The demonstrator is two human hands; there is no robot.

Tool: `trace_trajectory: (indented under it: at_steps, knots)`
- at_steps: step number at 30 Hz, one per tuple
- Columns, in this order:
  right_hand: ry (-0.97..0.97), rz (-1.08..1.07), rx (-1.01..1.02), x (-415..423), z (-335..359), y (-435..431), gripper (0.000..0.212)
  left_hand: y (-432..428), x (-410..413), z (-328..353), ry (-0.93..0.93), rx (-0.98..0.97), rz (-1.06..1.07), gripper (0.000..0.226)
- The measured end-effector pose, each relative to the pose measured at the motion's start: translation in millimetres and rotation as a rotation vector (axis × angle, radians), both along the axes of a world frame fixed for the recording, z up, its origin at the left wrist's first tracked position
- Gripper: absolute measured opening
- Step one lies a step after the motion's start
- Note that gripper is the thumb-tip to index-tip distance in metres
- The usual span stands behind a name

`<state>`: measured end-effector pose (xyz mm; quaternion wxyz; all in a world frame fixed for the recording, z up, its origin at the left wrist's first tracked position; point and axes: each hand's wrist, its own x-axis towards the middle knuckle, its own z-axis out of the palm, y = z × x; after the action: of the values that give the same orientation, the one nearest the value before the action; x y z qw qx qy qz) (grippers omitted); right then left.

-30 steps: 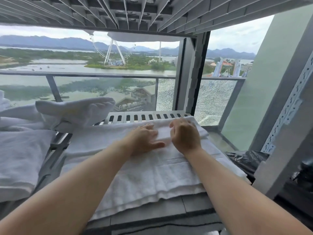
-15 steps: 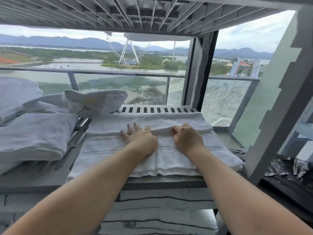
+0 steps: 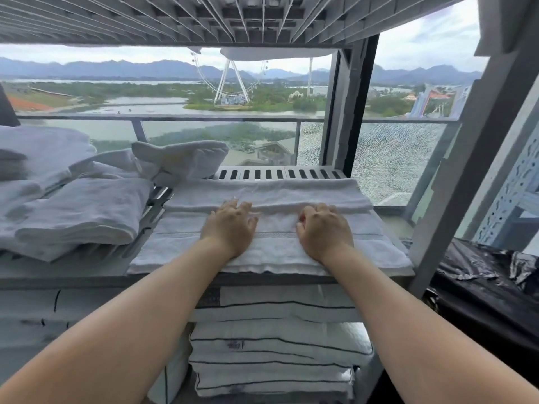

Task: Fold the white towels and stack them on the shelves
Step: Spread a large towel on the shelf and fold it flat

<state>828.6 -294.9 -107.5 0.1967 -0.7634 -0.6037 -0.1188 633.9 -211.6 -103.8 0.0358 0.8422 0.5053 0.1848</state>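
Note:
A folded white towel lies on the grey shelf, and a narrower folded layer lies across its far half. My left hand rests flat on the towel, its fingers straight and reaching the edge of that far layer. About a hand's width to the right, my right hand sits on the same towel with its fingers bent down at the fold and its thumb tucked close. Whatever is under the right fingertips is hidden.
Loosely folded white towels are piled on the shelf's left part. Dark-striped white linen is stacked on the shelf below. Another slatted shelf hangs close overhead. A grey upright post and black plastic stand to the right.
The view has pulled back and down, showing the lower shelf. My left hand turned from angled right to pointing straight ahead and moved away from the right hand.

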Motion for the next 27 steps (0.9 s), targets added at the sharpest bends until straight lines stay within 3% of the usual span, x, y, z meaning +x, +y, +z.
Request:
trace_trajectory:
  at_steps: [5,10,15,18,23,25,27]
  knots:
    - [-0.015,0.046,0.205,-16,1,-29,0.018,-19,-11,0,0.07,0.205,0.046,0.035]
    - [-0.048,0.119,0.198,-33,-4,-51,0.027,-24,-27,7,0.126,0.031,-0.156,0.035]
    - [-0.061,0.08,0.224,-42,-14,-70,0.039,-37,-50,3,0.023,0.004,-0.361,0.033]
    - [-0.092,0.043,0.192,-50,-19,-80,0.044,-47,-67,0,0.077,-0.019,-0.381,0.051]
    - [-0.065,0.068,0.128,-60,-37,-100,0.063,-63,-89,-13,0.302,0.13,-0.401,0.099]
    - [-0.108,0.076,0.103,-62,-44,-104,0.067,-63,-90,-17,0.341,0.166,-0.39,0.098]
    - [-0.098,0.091,0.125,-62,-46,-106,0.056,-61,-90,-19,0.331,0.19,-0.387,0.094]
